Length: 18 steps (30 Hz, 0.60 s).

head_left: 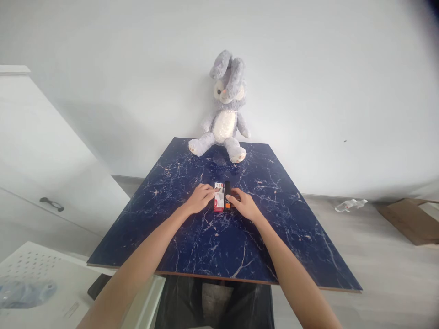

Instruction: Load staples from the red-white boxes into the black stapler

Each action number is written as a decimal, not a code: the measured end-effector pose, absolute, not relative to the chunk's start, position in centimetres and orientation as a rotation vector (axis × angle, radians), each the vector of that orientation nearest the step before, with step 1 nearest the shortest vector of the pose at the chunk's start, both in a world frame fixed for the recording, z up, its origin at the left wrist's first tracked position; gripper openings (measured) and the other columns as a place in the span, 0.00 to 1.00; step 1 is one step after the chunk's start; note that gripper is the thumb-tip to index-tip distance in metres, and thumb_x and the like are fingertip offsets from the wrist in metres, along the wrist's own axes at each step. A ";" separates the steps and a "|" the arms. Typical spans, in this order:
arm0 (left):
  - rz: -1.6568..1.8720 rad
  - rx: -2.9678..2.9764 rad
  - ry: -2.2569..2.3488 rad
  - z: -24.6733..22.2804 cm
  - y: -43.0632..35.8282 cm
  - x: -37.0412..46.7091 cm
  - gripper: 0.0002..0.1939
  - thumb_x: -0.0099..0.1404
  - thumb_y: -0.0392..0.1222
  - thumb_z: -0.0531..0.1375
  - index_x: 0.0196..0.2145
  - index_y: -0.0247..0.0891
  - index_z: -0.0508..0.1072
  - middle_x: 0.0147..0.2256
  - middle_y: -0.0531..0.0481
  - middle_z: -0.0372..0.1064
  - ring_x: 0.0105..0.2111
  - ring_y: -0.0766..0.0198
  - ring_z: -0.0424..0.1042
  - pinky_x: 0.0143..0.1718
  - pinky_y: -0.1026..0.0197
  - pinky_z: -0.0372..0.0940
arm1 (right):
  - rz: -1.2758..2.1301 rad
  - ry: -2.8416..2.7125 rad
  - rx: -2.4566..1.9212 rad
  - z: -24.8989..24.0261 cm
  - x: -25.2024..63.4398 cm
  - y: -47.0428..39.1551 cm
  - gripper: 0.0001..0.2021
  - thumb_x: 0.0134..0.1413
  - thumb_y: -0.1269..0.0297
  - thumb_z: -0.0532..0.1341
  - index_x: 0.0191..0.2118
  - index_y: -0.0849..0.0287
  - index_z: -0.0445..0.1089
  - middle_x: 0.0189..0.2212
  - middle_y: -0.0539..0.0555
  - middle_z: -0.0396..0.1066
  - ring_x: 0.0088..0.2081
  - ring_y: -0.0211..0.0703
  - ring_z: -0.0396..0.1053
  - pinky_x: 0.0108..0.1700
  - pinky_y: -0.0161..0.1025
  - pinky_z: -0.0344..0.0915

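Near the middle of the blue marbled table (212,246), a small red-and-white box (218,204) and a narrow black object with an orange patch (227,186) lie side by side, pressed close together. My left hand (200,198) is at the box's left side, its fingertips gripping that edge and reaching onto the top. On the other side, my right hand (244,204) holds the black object, thumb over its top and fingers along its right side. The black object's exact kind is too small to make out.
A grey plush rabbit (224,125) sits at the table's back edge against the wall. To the left stands a white cabinet (41,160) with a dark handle. Clear plastic bottles (350,205) and a cardboard box (408,221) lie on the floor at right.
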<state>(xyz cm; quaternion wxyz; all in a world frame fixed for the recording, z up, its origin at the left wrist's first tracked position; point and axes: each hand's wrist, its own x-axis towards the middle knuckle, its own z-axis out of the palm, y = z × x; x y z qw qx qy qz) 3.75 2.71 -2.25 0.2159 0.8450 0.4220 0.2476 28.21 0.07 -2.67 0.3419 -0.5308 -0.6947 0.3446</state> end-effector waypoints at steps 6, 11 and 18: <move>0.822 2.245 1.152 -2.5 2.6 3.0 0.29 0.74 0.60 0.45 0.66 0.47 0.62 0.61 0.45 0.63 0.61 0.52 0.60 0.63 0.45 0.54 | 0.900 -1.816 -1.372 -2.7 28.3 0.1 0.18 0.62 0.49 0.59 0.51 0.54 0.71 0.45 0.55 0.77 0.42 0.46 0.76 0.48 0.45 0.72; 0.580 2.329 1.051 -3.2 2.4 2.8 0.60 0.53 0.68 0.67 0.73 0.46 0.41 0.71 0.40 0.42 0.70 0.39 0.42 0.66 0.39 0.48 | 0.902 -1.821 -1.357 -2.6 28.3 0.2 0.17 0.62 0.51 0.59 0.51 0.55 0.71 0.45 0.55 0.77 0.42 0.45 0.76 0.47 0.44 0.72; 0.713 2.232 1.087 -1.9 1.7 3.5 0.48 0.58 0.63 0.66 0.69 0.47 0.54 0.63 0.39 0.60 0.61 0.42 0.62 0.60 0.41 0.59 | 0.897 -1.825 -1.366 -2.4 28.3 0.1 0.17 0.62 0.51 0.59 0.51 0.55 0.71 0.45 0.55 0.77 0.42 0.45 0.76 0.48 0.45 0.72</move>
